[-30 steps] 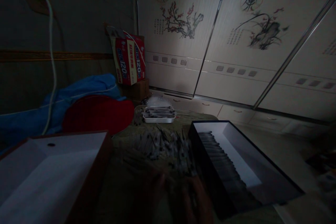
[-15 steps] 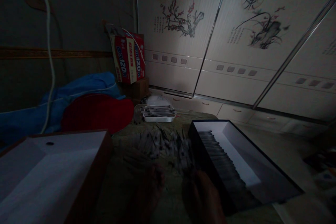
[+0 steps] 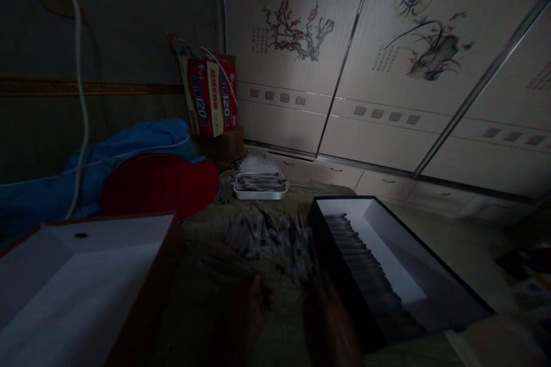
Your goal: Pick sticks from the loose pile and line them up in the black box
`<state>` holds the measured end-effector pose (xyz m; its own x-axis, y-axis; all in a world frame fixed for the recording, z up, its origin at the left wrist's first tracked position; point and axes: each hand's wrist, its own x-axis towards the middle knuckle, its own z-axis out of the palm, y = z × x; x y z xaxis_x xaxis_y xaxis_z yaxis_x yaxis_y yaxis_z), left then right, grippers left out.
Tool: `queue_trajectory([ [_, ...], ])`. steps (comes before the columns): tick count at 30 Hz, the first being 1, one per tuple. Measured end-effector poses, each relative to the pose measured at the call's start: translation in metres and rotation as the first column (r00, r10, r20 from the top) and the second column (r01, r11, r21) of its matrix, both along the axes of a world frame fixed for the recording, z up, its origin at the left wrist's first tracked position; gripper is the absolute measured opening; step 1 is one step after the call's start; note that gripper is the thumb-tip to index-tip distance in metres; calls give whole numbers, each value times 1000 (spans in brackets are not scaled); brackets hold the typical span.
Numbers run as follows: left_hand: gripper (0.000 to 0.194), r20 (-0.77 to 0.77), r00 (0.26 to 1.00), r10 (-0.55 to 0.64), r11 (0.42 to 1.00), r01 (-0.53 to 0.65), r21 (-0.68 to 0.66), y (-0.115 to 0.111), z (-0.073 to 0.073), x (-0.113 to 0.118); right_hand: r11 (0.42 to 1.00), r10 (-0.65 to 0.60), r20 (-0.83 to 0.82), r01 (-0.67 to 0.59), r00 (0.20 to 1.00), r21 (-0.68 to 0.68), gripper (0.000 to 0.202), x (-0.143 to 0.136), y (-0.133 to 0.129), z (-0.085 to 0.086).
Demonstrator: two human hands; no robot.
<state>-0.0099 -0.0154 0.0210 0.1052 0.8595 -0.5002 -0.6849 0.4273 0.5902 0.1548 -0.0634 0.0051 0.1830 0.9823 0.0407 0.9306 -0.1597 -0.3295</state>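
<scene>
Dark, blurred light falls on my left hand (image 3: 253, 304), low in the middle of the view; its fingers look curled, and what they hold, if anything, is hidden. My right hand (image 3: 329, 315) is beside the dark box's left wall, smeared by motion, near the pile. Many thin, pen-like pieces (image 3: 253, 232) lie heaped on the table in front of both hands. Inside the dark box (image 3: 430, 266) at the right, a row of similar thin pieces (image 3: 359, 258) lies along its left side. A white tray (image 3: 260, 196) behind the pile holds more of them.
An open box with white lining (image 3: 107, 275) stands at the left. Behind it are a red round item (image 3: 159, 186) and blue cloth (image 3: 142, 140). A red carton (image 3: 215, 94) stands by the wall, and a white cable (image 3: 81, 97) hangs at the left.
My left hand has shifted slightly, its fingers now more curled. My right hand has moved a little to the left and turned. The boxes and pile look the same.
</scene>
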Motion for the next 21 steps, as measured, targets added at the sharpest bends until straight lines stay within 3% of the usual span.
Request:
queue_trajectory([
  [4,15,-2,1000,10,999,-10,41,2,-11,0,997,9,-73,-3,997,82,45,2,2,-11],
  [7,20,4,1000,-10,996,10,90,3,-20,1,965,74,-256,-4,964,264,31,2,1,-11],
  [10,25,-10,1000,-9,992,10,125,2,-22,2,925,137,-492,67,860,375,16,-3,-2,-4],
  [13,28,-63,998,-18,989,27,148,2,-21,4,922,152,-636,124,756,368,21,-12,-3,5],
  [18,27,-111,993,-49,967,75,243,4,-31,5,891,258,-649,83,715,445,22,-27,-6,8],
  [21,24,-120,990,-76,962,104,254,2,-34,3,884,181,-674,182,716,430,21,-37,-9,6],
])
